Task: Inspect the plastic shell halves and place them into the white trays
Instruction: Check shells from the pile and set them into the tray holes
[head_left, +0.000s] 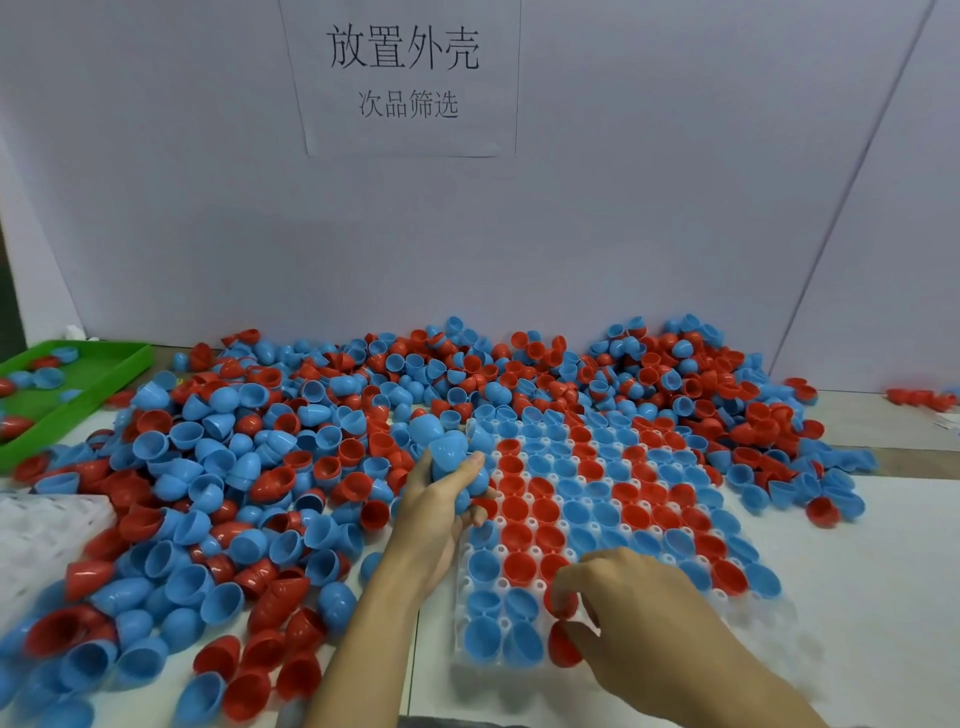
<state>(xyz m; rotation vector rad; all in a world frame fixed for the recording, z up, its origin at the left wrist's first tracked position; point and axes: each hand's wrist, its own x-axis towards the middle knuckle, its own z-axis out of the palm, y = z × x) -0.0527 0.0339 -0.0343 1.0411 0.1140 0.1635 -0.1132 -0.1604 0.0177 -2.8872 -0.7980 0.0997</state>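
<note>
A big heap of red and blue shell halves (249, 467) covers the table's left and back. A white tray (501, 586) in front holds several red and blue halves, open side up, in its cells. My left hand (441, 499) hovers at the tray's left edge, shut on a bunch of blue shell halves (452, 452). My right hand (639, 618) is low over the tray's near rows, its fingertips pinching a red shell half (563, 603) above a cell. Another red half (563, 647) sits just below it.
A green tray (104, 371) with a few shells stands at the far left. Another white tray (47, 525) lies at the left edge. A white board with a printed paper sign (405, 73) walls off the back. Bare table shows to the right of the tray.
</note>
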